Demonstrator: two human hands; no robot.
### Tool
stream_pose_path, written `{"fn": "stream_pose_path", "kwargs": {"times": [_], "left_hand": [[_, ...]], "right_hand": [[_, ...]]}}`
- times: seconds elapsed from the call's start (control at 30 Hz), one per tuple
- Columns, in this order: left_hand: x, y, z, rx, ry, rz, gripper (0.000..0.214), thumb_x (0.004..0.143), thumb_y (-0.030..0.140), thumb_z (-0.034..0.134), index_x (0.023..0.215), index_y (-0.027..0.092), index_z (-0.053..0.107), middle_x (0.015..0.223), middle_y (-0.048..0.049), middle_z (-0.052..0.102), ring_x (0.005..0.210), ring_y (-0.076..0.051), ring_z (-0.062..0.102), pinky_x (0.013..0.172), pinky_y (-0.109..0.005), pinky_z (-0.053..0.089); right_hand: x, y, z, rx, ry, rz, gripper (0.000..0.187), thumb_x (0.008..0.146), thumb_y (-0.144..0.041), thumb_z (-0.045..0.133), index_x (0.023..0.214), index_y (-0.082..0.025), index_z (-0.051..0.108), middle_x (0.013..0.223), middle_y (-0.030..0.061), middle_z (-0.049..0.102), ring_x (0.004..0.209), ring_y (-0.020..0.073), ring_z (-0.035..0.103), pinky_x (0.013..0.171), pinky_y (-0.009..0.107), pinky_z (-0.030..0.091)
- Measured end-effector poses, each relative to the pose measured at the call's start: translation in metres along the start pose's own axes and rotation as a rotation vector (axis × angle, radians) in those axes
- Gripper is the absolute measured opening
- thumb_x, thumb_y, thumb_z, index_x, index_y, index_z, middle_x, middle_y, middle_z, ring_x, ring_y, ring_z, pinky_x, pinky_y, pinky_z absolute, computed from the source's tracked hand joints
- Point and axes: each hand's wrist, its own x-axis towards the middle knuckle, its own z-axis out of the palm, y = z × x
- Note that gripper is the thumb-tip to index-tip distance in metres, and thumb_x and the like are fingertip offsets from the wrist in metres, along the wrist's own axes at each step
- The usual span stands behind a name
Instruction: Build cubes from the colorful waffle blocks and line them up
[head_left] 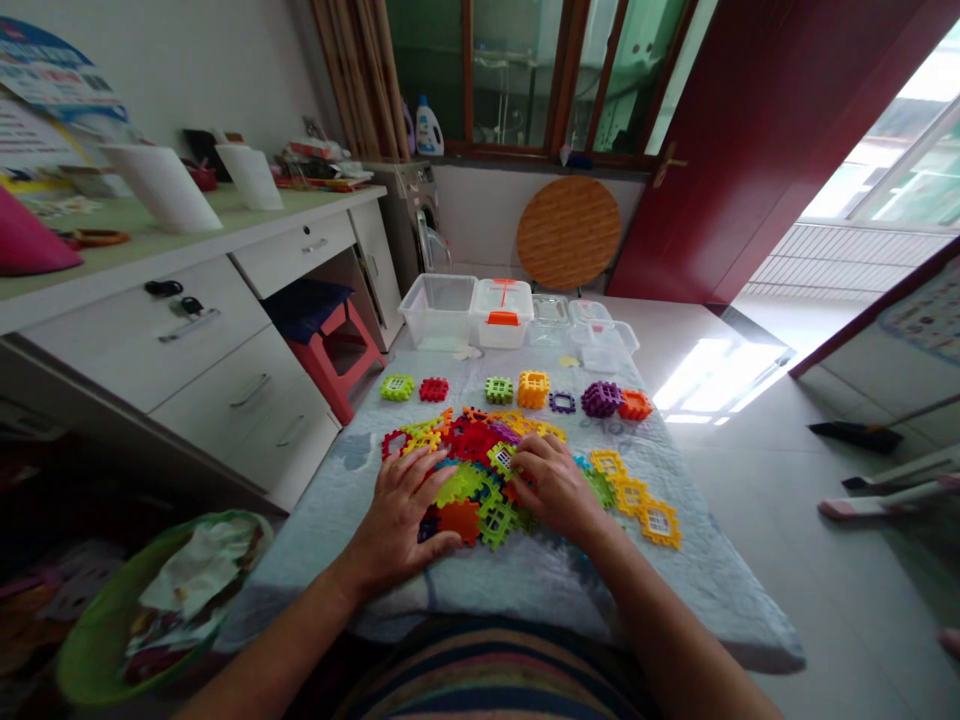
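Note:
A heap of colourful plastic interlocking building blocks [474, 440] lies on the cloth-covered table. My left hand [409, 508] rests over the heap's left side, its fingers spread beside an orange block [458, 521]. On the other side, my right hand [556, 485] has its fingers closed at the edge of a green window-pattern block [501, 458]; its fingertips are partly hidden. Behind the heap stand sorted blocks: green ones [397, 387], a red one [433, 389], a yellow stack [533, 389], a purple stack [601, 399] and orange ones [635, 404].
Clear plastic boxes [440, 312] line the far table edge, one lidded box [504, 312] with orange clips. Yellow window blocks [631, 495] lie at the right. A red stool [341, 345] and white drawers [217, 390] stand left, above a green basket [94, 640].

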Motion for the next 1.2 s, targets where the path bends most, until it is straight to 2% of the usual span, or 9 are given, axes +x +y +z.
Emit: {"fn": "stream_pose_path", "kwargs": {"times": [0.13,0.27,0.4,0.5,0.6,0.73,0.8,1.0,1.2], "left_hand": [[0.002,-0.007,-0.006,-0.120,0.115,-0.051,0.057,0.092,0.059,0.039,0.134,0.021,0.048,0.142,-0.0117,0.045,0.136,-0.030,0.032,0.117,-0.053,0.013],[0.015,-0.028,-0.010,-0.213,0.212,-0.281,0.046,0.095,0.050,0.035,0.122,0.020,0.056,0.136,-0.0116,0.049,0.131,-0.026,0.041,0.114,-0.047,0.026],[0.031,-0.056,-0.002,-0.359,0.274,-0.516,0.054,0.093,0.058,0.031,0.111,0.016,0.060,0.121,-0.0129,0.058,0.119,-0.026,0.052,0.109,-0.044,0.036],[0.035,-0.066,0.006,-0.455,0.306,-0.627,0.057,0.092,0.061,0.029,0.110,0.016,0.060,0.116,-0.0122,0.061,0.115,-0.025,0.055,0.106,-0.042,0.039],[0.033,-0.064,0.008,-0.485,0.301,-0.644,0.055,0.092,0.060,0.031,0.110,0.016,0.060,0.117,-0.0113,0.062,0.114,-0.025,0.056,0.105,-0.041,0.040],[0.031,-0.059,0.006,-0.480,0.283,-0.625,0.053,0.091,0.060,0.034,0.108,0.018,0.061,0.113,-0.0092,0.065,0.110,-0.025,0.059,0.102,-0.039,0.042],[0.031,-0.059,0.006,-0.476,0.298,-0.629,0.052,0.091,0.060,0.034,0.107,0.018,0.061,0.112,-0.0089,0.066,0.109,-0.025,0.059,0.100,-0.038,0.044],[0.030,-0.060,0.007,-0.506,0.321,-0.626,0.052,0.092,0.058,0.034,0.110,0.017,0.061,0.114,-0.0100,0.065,0.112,-0.025,0.058,0.102,-0.039,0.042],[0.028,-0.060,0.006,-0.572,0.315,-0.630,0.050,0.093,0.057,0.035,0.110,0.018,0.061,0.113,-0.0095,0.064,0.110,-0.024,0.059,0.101,-0.039,0.042]], "right_hand": [[-0.003,0.006,-0.008,0.200,0.128,0.041,0.011,0.085,-0.015,0.052,0.087,-0.021,0.062,0.092,0.0059,0.065,0.090,0.0197,0.056,0.084,0.033,0.044],[-0.008,0.015,-0.017,0.394,0.188,0.291,0.014,0.087,-0.023,0.047,0.084,-0.020,0.061,0.074,0.0002,0.062,0.070,0.0152,0.056,0.068,0.027,0.044],[-0.013,0.024,-0.015,0.507,0.215,0.446,0.023,0.088,-0.031,0.044,0.079,-0.020,0.061,0.069,-0.0008,0.059,0.064,0.0144,0.054,0.061,0.025,0.043],[-0.015,0.028,-0.010,0.436,0.215,0.492,0.021,0.087,-0.032,0.047,0.089,-0.019,0.064,0.068,-0.0009,0.061,0.063,0.0153,0.056,0.061,0.026,0.043],[-0.016,0.029,-0.007,0.233,0.257,0.469,0.021,0.086,-0.030,0.051,0.099,-0.019,0.064,0.075,0.0016,0.064,0.071,0.0182,0.059,0.070,0.031,0.045],[-0.020,0.032,-0.008,0.064,0.308,0.363,0.017,0.084,-0.025,0.052,0.094,-0.020,0.065,0.093,0.0072,0.066,0.092,0.0235,0.059,0.085,0.038,0.045],[-0.023,0.033,-0.009,0.046,0.284,0.314,0.021,0.082,-0.021,0.053,0.098,-0.020,0.065,0.100,0.0077,0.066,0.097,0.0245,0.058,0.090,0.040,0.044],[-0.029,0.033,-0.007,0.064,0.131,0.160,0.050,0.071,-0.012,0.053,0.120,-0.020,0.059,0.118,0.0080,0.064,0.111,0.0260,0.052,0.100,0.044,0.040],[-0.030,0.035,-0.005,0.057,0.115,0.153,0.044,0.074,-0.016,0.056,0.117,-0.020,0.059,0.117,0.0089,0.063,0.110,0.0270,0.051,0.098,0.047,0.042]]}}
